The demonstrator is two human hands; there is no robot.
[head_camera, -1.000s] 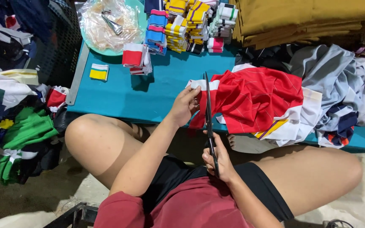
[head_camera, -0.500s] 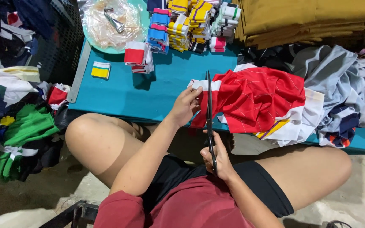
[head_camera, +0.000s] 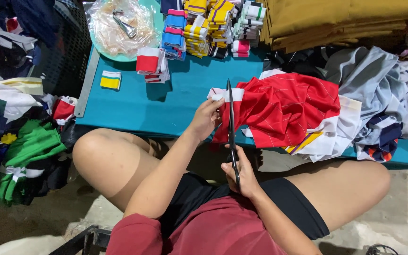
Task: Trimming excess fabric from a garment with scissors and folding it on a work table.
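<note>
1. Scissors (head_camera: 231, 127), long and black, stand blades-up at the near edge of the counter (head_camera: 185, 101), just left of the red fabric (head_camera: 284, 111).
2. Left hand (head_camera: 206, 118) reaches forward, arm bent across the thigh, fingers pinched shut on the fabric's white-trimmed edge.
3. Right hand (head_camera: 242, 172) sits low over the lap, fingers curled closed around the scissor handles.
4. Teal counter carries striped trim stacks (head_camera: 208, 23) along its far edge; mustard cloth (head_camera: 341, 21) fills the far right corner, grey garments (head_camera: 378, 89) beside it.
</note>
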